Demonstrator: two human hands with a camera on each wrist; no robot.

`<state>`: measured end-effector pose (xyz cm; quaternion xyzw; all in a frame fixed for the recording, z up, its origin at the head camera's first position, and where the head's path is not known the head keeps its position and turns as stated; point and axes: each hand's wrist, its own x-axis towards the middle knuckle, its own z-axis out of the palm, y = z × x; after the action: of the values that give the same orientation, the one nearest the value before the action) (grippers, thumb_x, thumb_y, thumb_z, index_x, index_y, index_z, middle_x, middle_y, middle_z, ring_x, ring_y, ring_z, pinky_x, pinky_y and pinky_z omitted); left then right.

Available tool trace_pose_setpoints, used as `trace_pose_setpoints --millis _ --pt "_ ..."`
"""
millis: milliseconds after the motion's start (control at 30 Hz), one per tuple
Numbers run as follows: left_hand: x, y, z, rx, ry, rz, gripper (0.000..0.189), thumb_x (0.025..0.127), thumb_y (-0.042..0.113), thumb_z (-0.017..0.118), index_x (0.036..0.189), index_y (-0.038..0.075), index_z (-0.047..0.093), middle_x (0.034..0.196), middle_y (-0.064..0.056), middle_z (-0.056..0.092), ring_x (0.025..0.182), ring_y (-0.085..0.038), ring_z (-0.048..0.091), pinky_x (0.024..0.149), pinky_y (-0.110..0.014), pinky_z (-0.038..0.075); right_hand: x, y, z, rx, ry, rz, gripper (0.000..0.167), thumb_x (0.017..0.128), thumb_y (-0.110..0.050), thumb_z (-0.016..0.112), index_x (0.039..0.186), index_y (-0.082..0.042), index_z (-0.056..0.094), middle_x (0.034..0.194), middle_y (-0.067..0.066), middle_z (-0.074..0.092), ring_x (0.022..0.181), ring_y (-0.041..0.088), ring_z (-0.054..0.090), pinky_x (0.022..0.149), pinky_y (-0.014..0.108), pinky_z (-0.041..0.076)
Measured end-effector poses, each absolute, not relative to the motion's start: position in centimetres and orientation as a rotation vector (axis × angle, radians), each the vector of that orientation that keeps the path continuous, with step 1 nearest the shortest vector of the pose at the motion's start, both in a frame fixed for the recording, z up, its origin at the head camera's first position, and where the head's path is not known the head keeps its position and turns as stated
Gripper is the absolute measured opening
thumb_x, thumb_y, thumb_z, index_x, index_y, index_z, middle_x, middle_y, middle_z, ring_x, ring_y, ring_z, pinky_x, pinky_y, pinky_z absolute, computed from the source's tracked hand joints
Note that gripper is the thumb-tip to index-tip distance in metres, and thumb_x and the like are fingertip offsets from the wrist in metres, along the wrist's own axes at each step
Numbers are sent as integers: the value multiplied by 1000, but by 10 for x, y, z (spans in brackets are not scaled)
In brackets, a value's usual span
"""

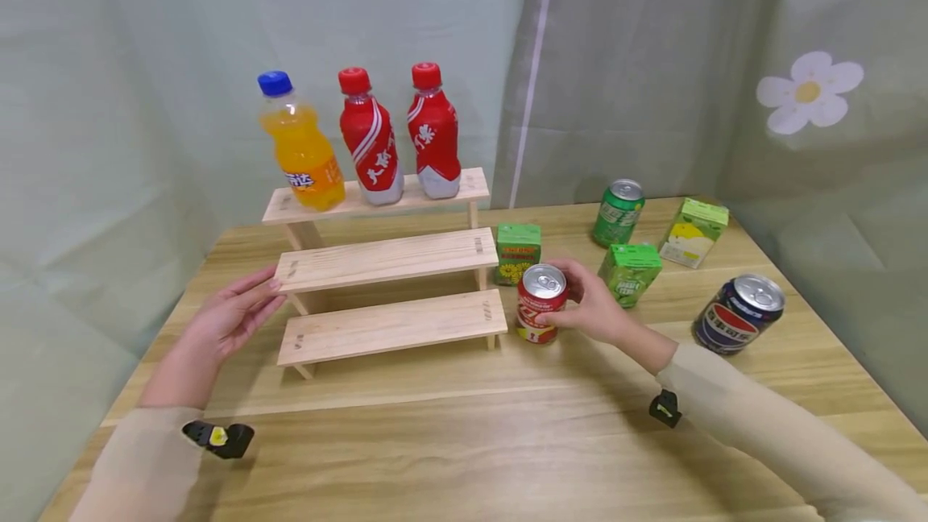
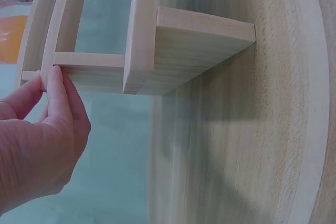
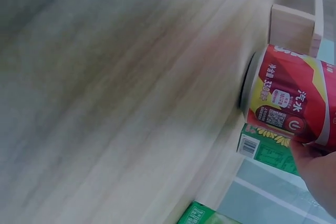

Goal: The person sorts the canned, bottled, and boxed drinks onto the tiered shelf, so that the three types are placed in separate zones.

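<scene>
My right hand (image 1: 590,308) grips a red soda can (image 1: 538,314) beside the right end of a three-step wooden display shelf (image 1: 391,329). In the right wrist view the can (image 3: 294,95) lies close to the table, with the thumb against its side; the other fingers are mostly hidden behind it. My left hand (image 1: 235,316) pinches the left end of the shelf's middle board, and the left wrist view shows thumb and fingertips on that board's edge (image 2: 51,51). On the top step stand an orange soda bottle (image 1: 308,155) and two red-labelled bottles (image 1: 371,143).
A green drink carton (image 1: 518,252) stands just behind the red can. Farther right are a green can (image 1: 619,214), another green carton (image 1: 629,274), a yellow-green carton (image 1: 693,234) and a dark blue cola can (image 1: 738,314). Curtains hang behind the wooden table (image 1: 464,449).
</scene>
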<state>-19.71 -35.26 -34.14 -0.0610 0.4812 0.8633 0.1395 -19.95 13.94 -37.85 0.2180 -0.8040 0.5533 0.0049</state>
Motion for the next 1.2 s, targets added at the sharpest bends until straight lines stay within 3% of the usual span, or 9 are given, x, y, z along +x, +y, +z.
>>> trace_pose_setpoints --millis 300,600,900,1200 --pt "-196 -351 -340 -210 1395 2479 28 92 -5 55 92 13 77 90 -5 71 82 -14 70 76 -22 60 -190 143 -360 644 -2539 1656 68 71 4 80 129 6 45 121 24 58 105 32 59 89 24 53" --pt "-196 -351 -340 -193 1415 2477 29 92 -6 54 93 13 77 90 -4 71 83 -13 70 76 -21 60 -189 140 -327 659 -2515 1616 67 71 7 78 129 5 45 122 22 57 103 27 60 86 16 52" --pt "-197 -351 -340 -189 1414 2476 30 92 -6 54 93 14 77 90 -3 71 83 -13 70 76 -21 60 -193 118 -289 698 -2512 1629 68 73 3 79 131 1 45 124 17 57 107 29 59 94 37 53" --pt "-198 -353 -340 -174 1400 2483 31 93 -6 52 93 13 77 91 -4 71 83 -13 70 76 -22 60 -199 74 -259 735 -2520 1666 71 73 -3 81 133 -4 44 124 14 57 108 27 59 95 40 54"
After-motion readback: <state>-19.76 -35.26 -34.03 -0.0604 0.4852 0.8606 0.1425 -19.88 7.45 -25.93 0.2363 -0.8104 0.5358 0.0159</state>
